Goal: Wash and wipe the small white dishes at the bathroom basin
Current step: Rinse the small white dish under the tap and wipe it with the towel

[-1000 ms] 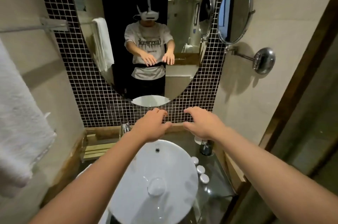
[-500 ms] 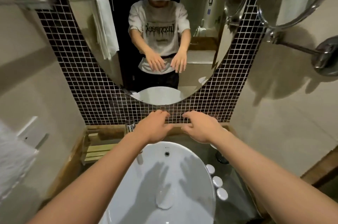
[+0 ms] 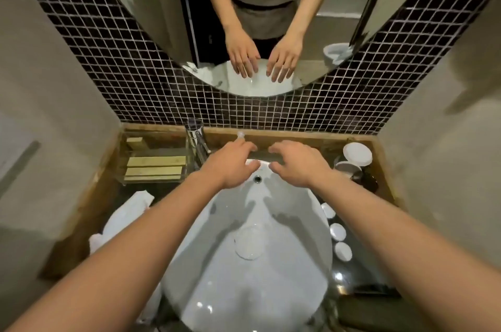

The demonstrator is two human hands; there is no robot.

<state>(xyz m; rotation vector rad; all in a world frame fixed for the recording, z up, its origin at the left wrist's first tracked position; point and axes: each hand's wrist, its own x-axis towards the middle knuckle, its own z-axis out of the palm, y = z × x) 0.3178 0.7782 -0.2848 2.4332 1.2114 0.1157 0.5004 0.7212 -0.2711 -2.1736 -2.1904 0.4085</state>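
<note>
Low in the frame, both forearms run up from the bottom corners toward the middle, over the white basin point(image 3: 244, 285), whose drain stopper point(image 3: 248, 242) sits at its centre. The three small white dishes point(image 3: 337, 231) lie in a row on the dark counter at the basin's right edge, right of centre, untouched and well apart from either hand. A white cloth point(image 3: 122, 220) lies folded left of the basin. The risk, as I judge it, is mostly one of reach: the right forearm passes just above the dishes, so a careless drop of the elbow could knock one across the glossy counter or into the basin, and wet porcelain would slip easily once lifted. Further up, the left hand point(image 3: 230, 166) and the right hand point(image 3: 296, 163) hover palm down side by side over the basin's far rim, fingers loosely spread and a little curled, holding nothing. The chrome tap point(image 3: 198, 141) stands just left of the left hand. At the upper right, larger white cups point(image 3: 352, 160) sit on the wooden ledge point(image 3: 298, 137), near the mosaic wall.
</note>
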